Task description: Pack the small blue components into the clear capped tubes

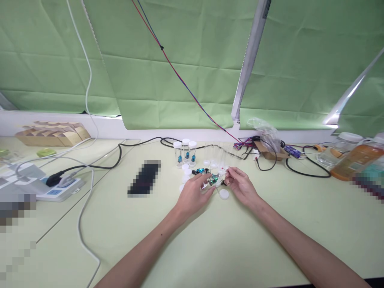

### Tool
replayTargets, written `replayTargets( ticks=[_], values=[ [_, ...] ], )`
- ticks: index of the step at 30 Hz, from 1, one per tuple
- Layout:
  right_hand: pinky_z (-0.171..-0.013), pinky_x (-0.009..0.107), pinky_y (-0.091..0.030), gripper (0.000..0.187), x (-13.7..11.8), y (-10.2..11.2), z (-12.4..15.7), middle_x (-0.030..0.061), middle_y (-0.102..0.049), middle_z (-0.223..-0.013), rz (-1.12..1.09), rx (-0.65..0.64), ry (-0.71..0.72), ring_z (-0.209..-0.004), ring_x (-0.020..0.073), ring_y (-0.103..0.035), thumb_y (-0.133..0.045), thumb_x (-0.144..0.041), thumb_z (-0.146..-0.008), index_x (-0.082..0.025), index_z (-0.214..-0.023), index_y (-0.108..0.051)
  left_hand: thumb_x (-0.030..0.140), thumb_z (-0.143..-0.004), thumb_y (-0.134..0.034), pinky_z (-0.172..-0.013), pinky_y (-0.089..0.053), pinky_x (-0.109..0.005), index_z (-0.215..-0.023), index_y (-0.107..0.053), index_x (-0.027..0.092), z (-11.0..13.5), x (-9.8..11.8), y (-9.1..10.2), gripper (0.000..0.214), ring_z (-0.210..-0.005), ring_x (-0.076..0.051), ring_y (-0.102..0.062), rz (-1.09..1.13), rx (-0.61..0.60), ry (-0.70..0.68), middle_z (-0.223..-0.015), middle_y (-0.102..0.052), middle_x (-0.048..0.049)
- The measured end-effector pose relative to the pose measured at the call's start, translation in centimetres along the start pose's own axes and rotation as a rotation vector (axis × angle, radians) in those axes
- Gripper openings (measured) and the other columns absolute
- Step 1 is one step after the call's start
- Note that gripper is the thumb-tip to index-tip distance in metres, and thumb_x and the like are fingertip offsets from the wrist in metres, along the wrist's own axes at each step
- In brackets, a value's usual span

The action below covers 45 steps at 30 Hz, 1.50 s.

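Note:
My left hand [195, 195] is closed around a clear plastic tube [209, 182] tipped toward the right, with a small green-blue part inside. My right hand [241, 185] pinches the end of a thin stem [223, 173] at the tube's right-hand end; whether the stem is joined to the part inside cannot be made out. Just below lies a white round cap [224, 194]. Behind the hands are more white caps [186, 167] and a little pile of blue and black parts [200, 171]. Several capped tubes [186, 154] with blue pieces in them stand upright further back.
Uncapped clear tubes [216, 152] stand behind my right hand. A blurred dark slab [144, 179] lies at the left, near a power strip [61, 190] and cables. Cardboard boxes [54, 136] sit back left. An open carton [271, 152] and an orange bottle [355, 160] are on the right.

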State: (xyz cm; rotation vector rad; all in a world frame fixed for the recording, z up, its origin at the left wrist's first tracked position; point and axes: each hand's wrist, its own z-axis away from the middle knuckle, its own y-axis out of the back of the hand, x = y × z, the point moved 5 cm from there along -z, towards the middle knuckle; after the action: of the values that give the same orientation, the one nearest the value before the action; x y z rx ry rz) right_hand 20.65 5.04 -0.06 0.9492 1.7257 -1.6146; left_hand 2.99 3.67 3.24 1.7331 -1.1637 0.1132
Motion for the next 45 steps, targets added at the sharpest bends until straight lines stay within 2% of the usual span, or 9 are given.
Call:
replayTargets(
  ticks=[8,24,37,45],
  values=[
    [-0.052,0.023,-0.043,0.012,0.04,0.12,-0.12,0.0003,-0.064,-0.064,0.01,-0.023,0.018,-0.054,0.0095,-0.053,-0.078,-0.025,-0.074,-0.017,-0.072,-0.07,0.028,-0.084,-0.063,-0.064,-0.05,-0.027,-0.116,-0.063,0.02,-0.04,-0.04,0.13,0.033,-0.072,-0.015,-0.062,0.014,0.022,-0.006,-0.091,-0.066,-0.0036],
    [-0.047,0.022,-0.038,0.017,0.49,0.1,0.0,-0.003,-0.059,-0.055,0.041,-0.01,-0.065,-0.047,0.0081,-0.049,-0.081,-0.024,-0.068,-0.017,-0.067,-0.065,0.031,-0.086,-0.061,-0.064,-0.051,-0.027,-0.118,-0.062,0.022,0.15,0.26,0.21,0.033,-0.075,-0.016,-0.063,-0.075,0.017,-0.029,-0.096,-0.067,-0.0049],
    [-0.046,0.023,-0.03,0.019,0.4,-0.09,0.17,-0.004,-0.056,-0.051,0.14,-0.046,-0.039,-0.045,0.0083,-0.048,-0.078,-0.026,-0.07,-0.018,-0.065,-0.063,0.029,-0.087,-0.06,-0.062,-0.049,-0.027,-0.119,-0.06,0.022,0.28,0.65,-0.04,0.033,-0.077,-0.017,-0.064,-0.101,0.004,-0.067,-0.096,-0.067,-0.005],
    [-0.047,0.023,-0.031,0.02,0.28,-0.2,0.33,-0.0038,-0.056,-0.05,0.165,-0.044,-0.031,-0.046,0.0086,-0.048,-0.08,-0.027,-0.068,-0.018,-0.065,-0.063,0.03,-0.087,-0.06,-0.062,-0.049,-0.027,-0.12,-0.06,0.021,0.36,0.55,-0.16,0.034,-0.079,-0.017,-0.064,-0.107,0.006,-0.08,-0.1,-0.068,-0.0064]
  ],
)
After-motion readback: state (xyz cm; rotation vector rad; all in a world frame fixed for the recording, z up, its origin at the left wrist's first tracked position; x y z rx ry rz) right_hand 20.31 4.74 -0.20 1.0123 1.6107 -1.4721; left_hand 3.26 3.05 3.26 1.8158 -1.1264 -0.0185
